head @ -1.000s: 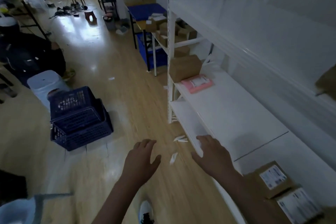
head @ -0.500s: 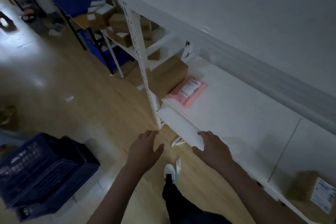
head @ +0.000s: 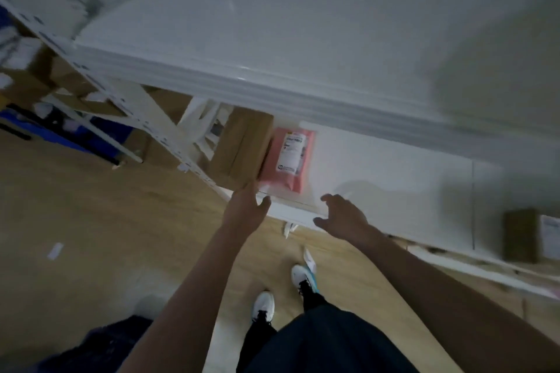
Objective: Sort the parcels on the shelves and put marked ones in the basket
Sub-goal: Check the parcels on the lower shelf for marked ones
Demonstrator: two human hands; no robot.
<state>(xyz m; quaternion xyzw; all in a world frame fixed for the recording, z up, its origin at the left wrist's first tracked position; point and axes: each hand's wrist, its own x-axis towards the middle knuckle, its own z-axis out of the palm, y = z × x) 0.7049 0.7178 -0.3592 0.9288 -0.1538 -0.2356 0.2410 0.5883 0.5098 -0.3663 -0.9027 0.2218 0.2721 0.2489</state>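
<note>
**Both hands up at the shelf edge, pink mailer sitting right there**

So most of the view is being eaten by a big white shelving unit (head: 333,39), the upper board running across the top and a lower shelf (head: 394,179) sitting underneath it. Below that, a light wooden floor (head: 91,221) is showing, with a few white scraps lying on it. Lighting is dim and a lot is smearing with motion blur.

On the lower shelf a brown cardboard box (head: 242,148) is standing at the left end, and a pink mailer (head: 289,157) with a white label is lying flat just beside it. Another brown box (head: 521,235) is sitting far off to the right, too blurry to read.

The left hand (head: 247,209) is reaching up with fingers straight, fingertips at the bottom corner of the cardboard box, gripping nothing. The right hand (head: 342,215) is hovering over the shelf's front edge, fingers loosely spread, also empty.

Bottom left there's a dark blue shape (head: 100,348), cut off by the frame; can't say what it is. More boxes on the far left racks are just a blur.
</note>
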